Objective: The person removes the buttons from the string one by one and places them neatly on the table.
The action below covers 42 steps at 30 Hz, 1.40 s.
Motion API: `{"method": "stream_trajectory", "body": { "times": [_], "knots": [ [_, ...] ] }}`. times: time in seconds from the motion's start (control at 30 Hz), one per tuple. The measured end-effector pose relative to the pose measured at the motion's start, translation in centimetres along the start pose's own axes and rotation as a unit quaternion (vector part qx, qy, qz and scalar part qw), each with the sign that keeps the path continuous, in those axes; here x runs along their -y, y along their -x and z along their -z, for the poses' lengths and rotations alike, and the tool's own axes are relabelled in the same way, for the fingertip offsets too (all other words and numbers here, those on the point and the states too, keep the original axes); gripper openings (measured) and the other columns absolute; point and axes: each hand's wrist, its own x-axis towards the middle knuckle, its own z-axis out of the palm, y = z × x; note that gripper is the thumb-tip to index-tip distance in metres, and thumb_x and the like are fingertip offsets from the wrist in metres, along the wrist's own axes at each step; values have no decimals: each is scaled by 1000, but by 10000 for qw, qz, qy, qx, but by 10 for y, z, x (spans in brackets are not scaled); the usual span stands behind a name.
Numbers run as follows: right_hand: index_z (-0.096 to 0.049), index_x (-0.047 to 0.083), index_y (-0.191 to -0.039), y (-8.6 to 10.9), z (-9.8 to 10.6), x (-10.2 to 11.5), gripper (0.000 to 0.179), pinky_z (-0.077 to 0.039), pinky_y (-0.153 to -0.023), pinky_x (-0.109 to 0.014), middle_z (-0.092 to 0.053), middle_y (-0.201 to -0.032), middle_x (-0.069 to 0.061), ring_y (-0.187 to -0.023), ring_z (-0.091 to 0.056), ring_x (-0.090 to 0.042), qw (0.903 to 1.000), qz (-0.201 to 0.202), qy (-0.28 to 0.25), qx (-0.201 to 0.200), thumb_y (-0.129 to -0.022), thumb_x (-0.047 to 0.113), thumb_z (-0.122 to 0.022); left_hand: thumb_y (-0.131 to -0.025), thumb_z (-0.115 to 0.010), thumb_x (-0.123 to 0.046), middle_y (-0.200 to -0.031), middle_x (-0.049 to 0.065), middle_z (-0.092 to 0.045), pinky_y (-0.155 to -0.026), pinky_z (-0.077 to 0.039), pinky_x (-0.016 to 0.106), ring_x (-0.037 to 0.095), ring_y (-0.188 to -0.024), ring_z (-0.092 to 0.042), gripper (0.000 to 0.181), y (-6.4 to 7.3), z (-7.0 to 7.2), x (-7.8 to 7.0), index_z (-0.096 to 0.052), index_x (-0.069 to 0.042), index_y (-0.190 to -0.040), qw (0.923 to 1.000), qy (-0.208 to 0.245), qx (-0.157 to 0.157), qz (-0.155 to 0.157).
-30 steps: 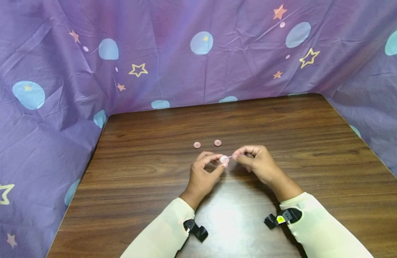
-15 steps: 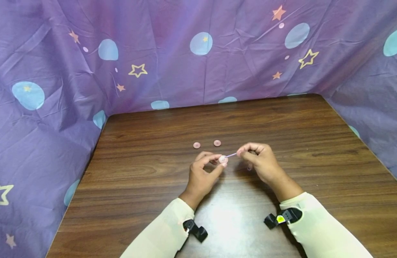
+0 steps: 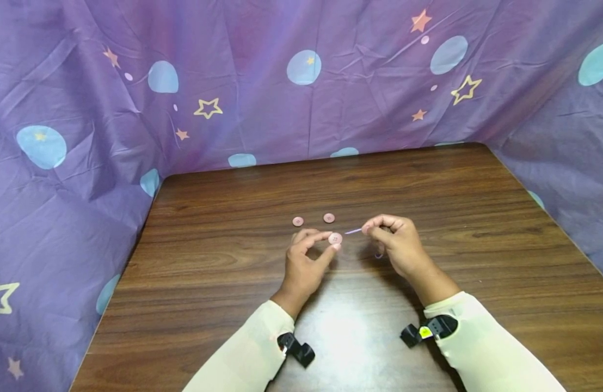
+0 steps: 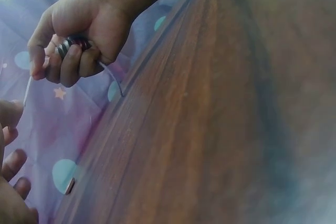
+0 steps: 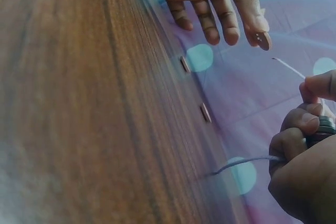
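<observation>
My left hand (image 3: 303, 267) pinches a pink four-hole button (image 3: 335, 238) by its edge between thumb and forefinger, its face turned up toward the head camera. Just right of it, my right hand (image 3: 398, 245) pinches a thin lilac cord (image 3: 354, 231). The cord's short free end points at the button, with a small gap between them. Curled fingers of the right hand also enclose a stack of dark, banded round pieces (image 5: 325, 127), partly hidden. Below that hand, the cord's other length (image 5: 247, 161) hangs to the tabletop.
Two more pink buttons, one on the left (image 3: 298, 221) and one on the right (image 3: 328, 218), lie flat on the brown wooden table (image 3: 223, 218) just beyond the hands. A purple curtain (image 3: 262, 109) with stars and planets surrounds the table's back and sides.
The right hand has drawn right and slightly away, taking the cord's end off the button, where it lay earlier. The left hand has shifted slightly left with the button, now turned more face-up.
</observation>
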Motion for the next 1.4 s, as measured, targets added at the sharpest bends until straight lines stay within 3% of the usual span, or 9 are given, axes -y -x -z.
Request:
{"method": "stream_trajectory", "body": {
  "times": [0.1, 0.23, 0.67, 0.8, 1.0, 1.4],
  "knots": [
    [-70, 12, -76, -1, 1, 0, 27, -33, -41, -24, -68, -71, 6, -47, -43, -5, 10000, 10, -64, 8, -85, -11, -58, -77, -84, -19, -105, 5, -67, -92, -43, 33, 21, -104, -56, 26, -3, 0, 3, -77, -16, -103, 9992, -300, -229, -133],
    [-70, 13, -76, -1, 1, 0, 28, -33, -41, -24, -68, -70, 6, -47, -43, -5, 10000, 20, -61, -2, -85, -11, -58, -77, -84, -19, -107, 6, -66, -97, -43, 33, 22, -107, -56, 27, -8, -1, 6, -77, -15, -103, 9988, -335, -323, -177],
    [-71, 15, -76, 0, 2, -1, 27, -36, -41, -22, -69, -70, 8, -47, -44, -4, 9999, -9, 93, -75, -86, -8, -60, -80, -82, -23, -112, 3, -67, -87, -51, 48, 17, -107, -61, 28, -24, -12, 10, -76, -15, -106, 9994, -193, 32, 268],
    [-71, 14, -76, 0, 3, -3, 27, -35, -40, -23, -66, -66, 7, -46, -43, -5, 10000, -8, 84, -50, -86, -9, -61, -81, -82, -23, -115, 0, -69, -94, -52, 46, 14, -109, -63, 27, -29, -18, 14, -76, -14, -106, 9989, -149, 67, 443],
    [-72, 13, -77, -1, 3, -3, 25, -32, -40, -27, -62, -62, 5, -46, -42, -6, 10000, -8, -7, 32, -86, -8, -61, -81, -81, -20, -112, 3, -72, -104, -48, 27, 16, -114, -64, 25, -35, -26, 15, -75, -11, -104, 9995, -63, 21, 314],
    [-71, 14, -75, -1, 2, 1, 27, -30, -41, -28, -60, -61, 3, -47, -42, -7, 9999, -62, -23, 93, -85, -8, -59, -83, -80, -22, -115, 6, -71, -107, -46, 31, 18, -117, -63, 24, -51, -34, 16, -76, -12, -103, 9979, -602, 124, 198]
  ]
}}
